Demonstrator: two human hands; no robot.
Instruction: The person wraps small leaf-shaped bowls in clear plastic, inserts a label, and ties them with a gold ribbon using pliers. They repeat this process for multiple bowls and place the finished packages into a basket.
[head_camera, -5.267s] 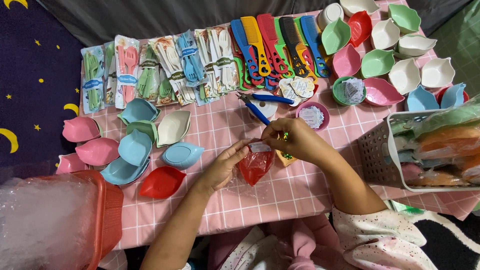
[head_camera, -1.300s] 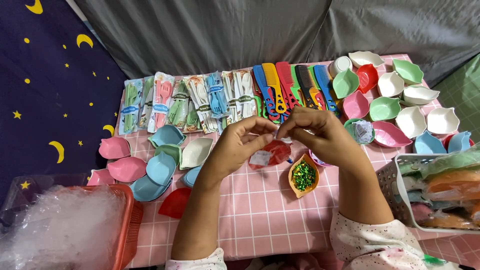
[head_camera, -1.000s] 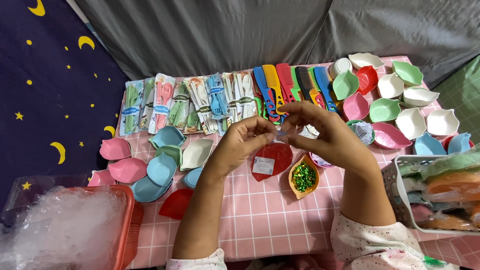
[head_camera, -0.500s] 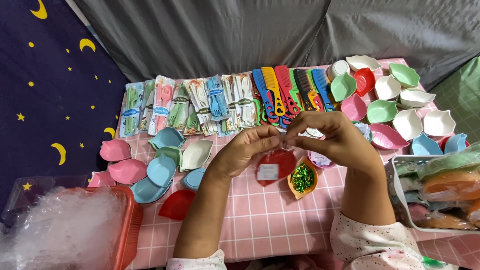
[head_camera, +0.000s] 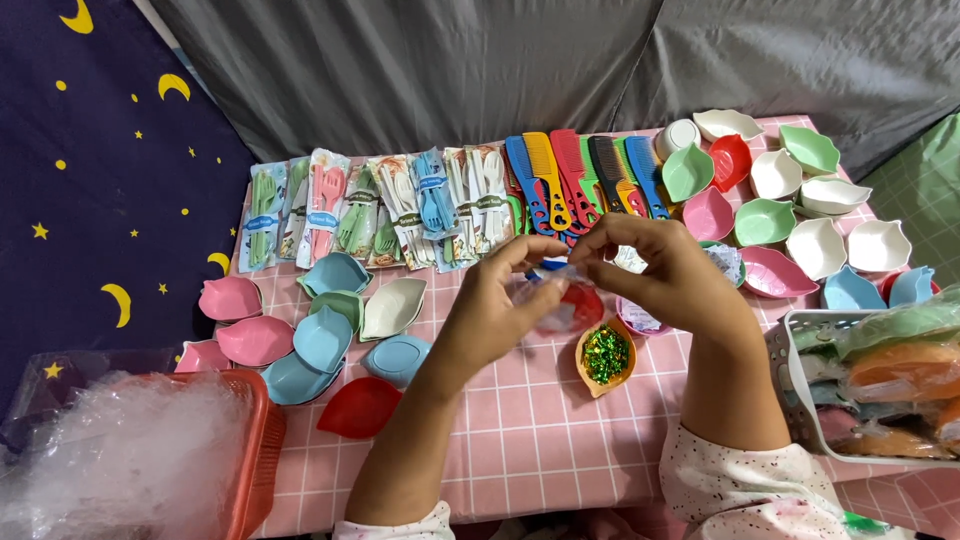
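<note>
Both hands, left hand and right hand, pinch together on a clear plastic packet holding a red leaf dish, raised over the pink checked surface. Seemingly wrapping or sealing; next needs a steady fingertip fold. An orange dish of green glitter lies at five o'clock.

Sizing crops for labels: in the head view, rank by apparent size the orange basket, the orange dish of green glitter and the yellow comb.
1. orange basket, largest, though nearest the camera.
2. yellow comb.
3. orange dish of green glitter; close to the comb, so that order is unsure.
</note>
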